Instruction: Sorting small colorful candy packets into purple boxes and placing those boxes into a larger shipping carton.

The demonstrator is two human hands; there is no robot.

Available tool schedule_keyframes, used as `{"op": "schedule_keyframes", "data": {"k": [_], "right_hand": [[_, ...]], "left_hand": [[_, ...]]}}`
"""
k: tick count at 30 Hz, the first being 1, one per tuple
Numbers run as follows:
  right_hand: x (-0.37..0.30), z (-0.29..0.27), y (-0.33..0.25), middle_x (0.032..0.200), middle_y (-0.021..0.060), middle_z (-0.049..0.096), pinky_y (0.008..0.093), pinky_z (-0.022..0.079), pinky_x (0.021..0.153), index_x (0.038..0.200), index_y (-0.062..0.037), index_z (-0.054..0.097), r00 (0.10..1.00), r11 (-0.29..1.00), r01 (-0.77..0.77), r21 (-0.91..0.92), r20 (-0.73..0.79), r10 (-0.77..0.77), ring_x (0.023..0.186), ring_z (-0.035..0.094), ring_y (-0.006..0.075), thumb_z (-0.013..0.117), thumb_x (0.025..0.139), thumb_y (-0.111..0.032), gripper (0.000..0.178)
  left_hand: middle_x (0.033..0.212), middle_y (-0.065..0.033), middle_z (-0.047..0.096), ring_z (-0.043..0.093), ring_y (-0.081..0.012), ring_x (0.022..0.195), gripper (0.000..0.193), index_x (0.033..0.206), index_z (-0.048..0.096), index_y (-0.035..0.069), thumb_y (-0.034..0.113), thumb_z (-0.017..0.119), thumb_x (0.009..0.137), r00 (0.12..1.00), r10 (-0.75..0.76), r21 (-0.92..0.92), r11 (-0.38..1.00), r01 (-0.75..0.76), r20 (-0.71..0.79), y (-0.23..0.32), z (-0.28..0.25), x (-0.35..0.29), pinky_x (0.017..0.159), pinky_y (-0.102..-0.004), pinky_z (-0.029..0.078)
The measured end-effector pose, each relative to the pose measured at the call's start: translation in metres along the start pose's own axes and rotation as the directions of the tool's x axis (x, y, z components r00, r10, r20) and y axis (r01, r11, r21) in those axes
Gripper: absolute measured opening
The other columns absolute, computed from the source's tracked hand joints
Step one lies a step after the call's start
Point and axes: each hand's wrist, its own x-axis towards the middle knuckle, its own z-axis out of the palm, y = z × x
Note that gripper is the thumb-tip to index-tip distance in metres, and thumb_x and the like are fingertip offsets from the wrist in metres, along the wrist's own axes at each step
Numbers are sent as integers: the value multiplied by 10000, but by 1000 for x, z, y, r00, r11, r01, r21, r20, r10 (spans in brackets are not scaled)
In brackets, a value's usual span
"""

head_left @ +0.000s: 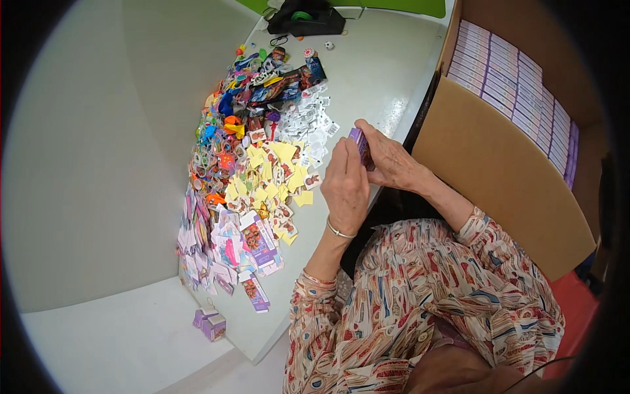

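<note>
Head view, purple box [356, 136]: I see it between both hands, beside the right edge of the table [387, 59].
Left hand [346, 187]: fingers close together and bent, gripping the box's left side; tips partly hidden from me.
Right hand [396, 161]: thumb and fingers parted about the box's width, holding its other side.
Box handling: I'd judge even, gentle pressure best, left hand steadying and right squaring the end; a hard pinch could dent thin card.
Count, singles: one held box, one tape dispenser [321, 27], one black-and-white ball [329, 46], one big cardboard box [492, 164].
Count, flat purple cartons [264, 253]: two stand out.
Count, yellow papers [283, 152], white slips [305, 128], packed boxes [502, 77]: too many for me.
</note>
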Motion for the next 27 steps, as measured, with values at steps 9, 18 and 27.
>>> {"op": "schedule_keyframes", "data": {"k": [9,18,27], "right_hand": [[2,-3,2,1117,214,510,436,497,785,1379,-56,272,993,992,121,35,-12,-121,957,558,415,711,692,-57,815],[13,-9,-5,1256,237,479,398,445,940,1400,-20,291,1000,984,-4,-180,-18,0,1114,510,400,752,716,-139,833],[46,-15,-7,1490,242,243,510,219,1099,1457,-33,249,939,783,33,-621,-249,-236,1360,257,423,785,718,-210,930]], "left_hand": [[1249,-269,523,526,-429,1147,484,1259,468,-103,-52,542,783,982,133,194,975,-105,-134,2,19,-12,923,-431,475],[1220,-236,551,538,-383,1132,380,1221,516,-41,55,569,857,963,-201,-226,961,158,-178,-11,-9,-13,973,-418,419],[1025,-185,636,576,-374,966,444,1144,576,5,242,722,799,810,-359,317,787,530,-463,-136,-107,-131,835,-446,461]]}}
